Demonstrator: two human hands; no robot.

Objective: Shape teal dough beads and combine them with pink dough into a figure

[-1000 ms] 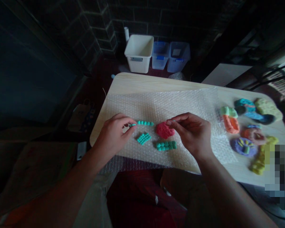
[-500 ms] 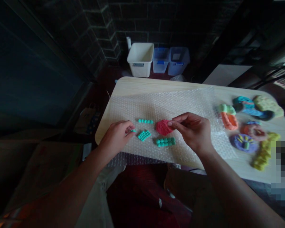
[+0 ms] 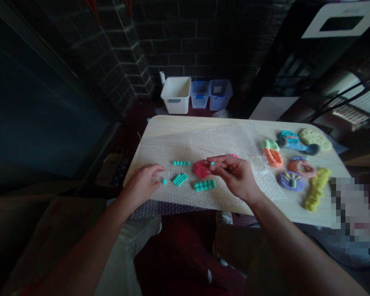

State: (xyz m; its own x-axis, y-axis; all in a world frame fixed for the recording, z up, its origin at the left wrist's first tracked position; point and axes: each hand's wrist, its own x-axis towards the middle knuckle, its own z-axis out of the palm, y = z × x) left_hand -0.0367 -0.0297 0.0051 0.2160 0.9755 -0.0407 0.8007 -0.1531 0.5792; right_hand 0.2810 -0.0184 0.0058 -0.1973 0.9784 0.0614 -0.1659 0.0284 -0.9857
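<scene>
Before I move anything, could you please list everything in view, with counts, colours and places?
Table: one, pale wood, centre.
Bubble wrap: sheet count unclear, clear, on the table.
Bead groups: three, turquoise, on the wrap.
Loose beads: two, turquoise, one by the left hand, one in the right hand.
Red lump: one, red, by the right hand.
Pink piece: one, pink, behind the right hand.
Shaped pieces: at least six, mixed colours, table's right.
White bin: one, white, beyond the table.
Blue bins: two, translucent blue, right of the white bin.
Bag: one, pale, floor at left.
Brick wall: one, dark, behind the bins.
Hands: two, bare, over the wrap.
Legs: two, clothed, below.
</scene>
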